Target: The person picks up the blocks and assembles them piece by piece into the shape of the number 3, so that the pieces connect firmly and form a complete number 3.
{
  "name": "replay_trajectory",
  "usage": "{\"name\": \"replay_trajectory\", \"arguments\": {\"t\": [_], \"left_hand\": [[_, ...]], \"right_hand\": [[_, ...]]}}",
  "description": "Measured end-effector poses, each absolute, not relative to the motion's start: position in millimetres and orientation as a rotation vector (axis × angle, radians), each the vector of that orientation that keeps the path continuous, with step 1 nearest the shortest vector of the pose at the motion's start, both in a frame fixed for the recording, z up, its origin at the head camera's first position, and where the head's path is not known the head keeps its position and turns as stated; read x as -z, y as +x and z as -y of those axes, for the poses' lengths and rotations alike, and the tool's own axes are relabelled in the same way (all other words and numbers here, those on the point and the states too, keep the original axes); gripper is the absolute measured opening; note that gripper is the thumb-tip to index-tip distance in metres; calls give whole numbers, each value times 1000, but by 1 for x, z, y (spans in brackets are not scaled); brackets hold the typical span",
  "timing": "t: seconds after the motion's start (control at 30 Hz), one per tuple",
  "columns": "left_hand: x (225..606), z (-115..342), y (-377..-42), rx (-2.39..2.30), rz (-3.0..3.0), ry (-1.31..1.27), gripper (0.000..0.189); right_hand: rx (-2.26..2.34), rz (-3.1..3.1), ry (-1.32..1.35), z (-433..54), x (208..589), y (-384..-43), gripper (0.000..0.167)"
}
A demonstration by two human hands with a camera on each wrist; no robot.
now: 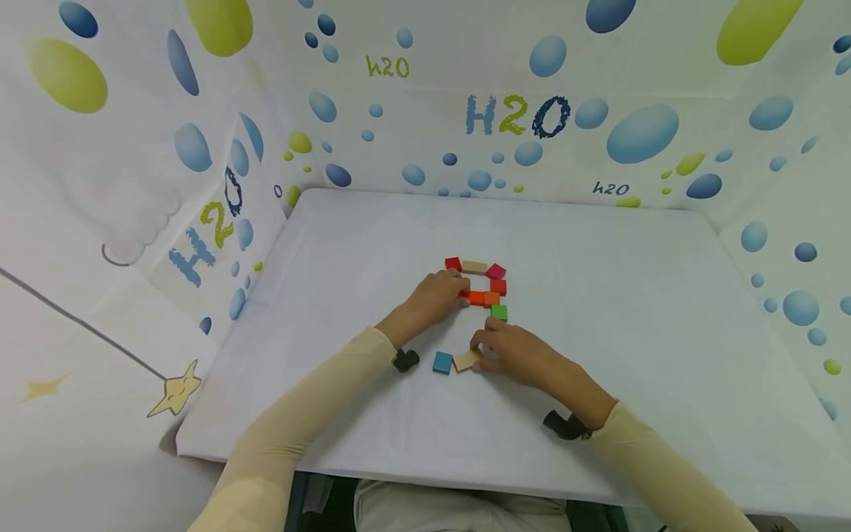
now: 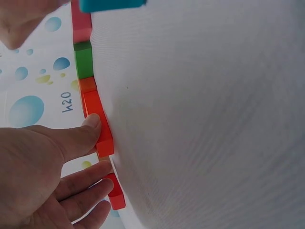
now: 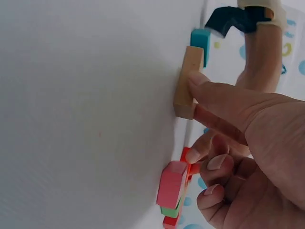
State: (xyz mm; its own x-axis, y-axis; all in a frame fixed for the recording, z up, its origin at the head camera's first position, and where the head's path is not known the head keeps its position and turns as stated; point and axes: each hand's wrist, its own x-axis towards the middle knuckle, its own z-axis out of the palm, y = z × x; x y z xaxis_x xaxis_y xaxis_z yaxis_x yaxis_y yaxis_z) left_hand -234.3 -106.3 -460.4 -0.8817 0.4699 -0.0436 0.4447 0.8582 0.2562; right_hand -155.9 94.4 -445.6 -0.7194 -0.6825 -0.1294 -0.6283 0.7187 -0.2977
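On the white table, my left hand (image 1: 435, 299) pinches an orange-red block (image 2: 98, 121), its thumb against the near face. An orange block (image 1: 491, 298) adjoins that one's right end. My right hand (image 1: 518, 353) grips a plain wooden block (image 3: 188, 83) between thumb and fingers. Left of it lies a blue block (image 1: 442, 363), right at the wooden block's end. A green block (image 1: 499, 312) sits just beyond the right fingers. In the right wrist view a pink block (image 3: 172, 183) stands in front of the green one; the right hand hides it in the head view.
Farther back, a red block (image 1: 453, 264), another plain wooden block (image 1: 474, 267), a crimson block (image 1: 496, 271) and a second red block (image 1: 498, 286) form a curved row. White cloth walls with blue and green spots rise behind the table (image 1: 631, 295) and at its sides.
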Motion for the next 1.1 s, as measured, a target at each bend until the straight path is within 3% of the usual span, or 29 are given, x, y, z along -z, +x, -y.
{"name": "replay_trajectory", "arguments": {"t": [0.43,1.1], "left_hand": [[460,107,-233,-371,-2956,742,29],[461,107,-232,-371,-2965,755,31]], "right_hand": [[401,-2819,-1011,-92,448,-183,33],[434,-2884,-978,-98,454,-182,32]]}}
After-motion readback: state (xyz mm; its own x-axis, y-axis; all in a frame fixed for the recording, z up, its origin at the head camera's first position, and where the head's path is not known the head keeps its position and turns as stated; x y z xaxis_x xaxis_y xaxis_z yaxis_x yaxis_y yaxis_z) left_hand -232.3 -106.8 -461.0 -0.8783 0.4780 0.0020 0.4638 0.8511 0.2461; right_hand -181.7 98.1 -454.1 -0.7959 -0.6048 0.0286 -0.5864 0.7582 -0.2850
